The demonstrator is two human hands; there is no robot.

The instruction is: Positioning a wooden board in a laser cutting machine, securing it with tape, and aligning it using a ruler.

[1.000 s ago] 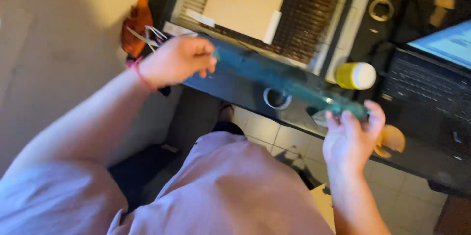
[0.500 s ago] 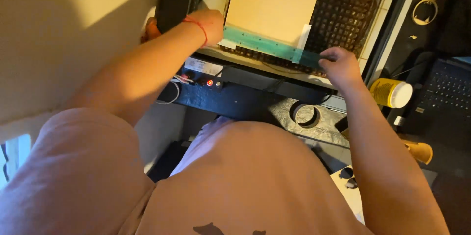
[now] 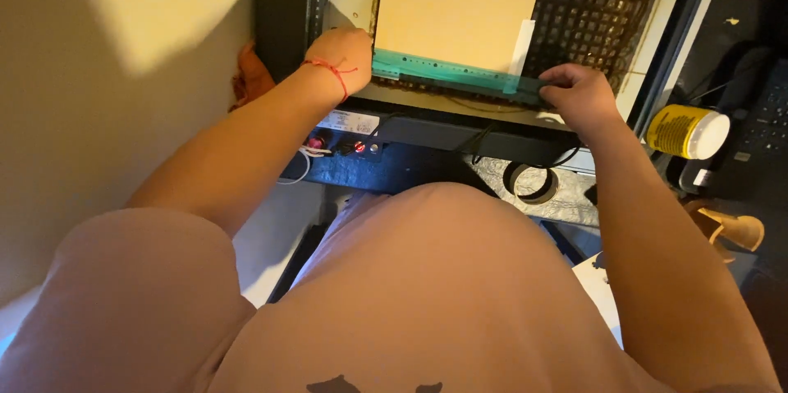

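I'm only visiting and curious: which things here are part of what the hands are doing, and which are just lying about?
In use:
- left hand and right hand, each on one end of the green strip
- pale board on the dark grid bed

Lying about:
- yellow tub with white lid
- tape roll
- orange object

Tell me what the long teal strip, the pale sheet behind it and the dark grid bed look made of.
Long teal strip: see-through tinted plastic, probably acrylic, glossy, held at its ends by the left hand and right hand. Pale tan flat sheet: matt, even surface, likely thin plywood or board. Dark grid bed: looks like a blackened metal honeycomb mesh.
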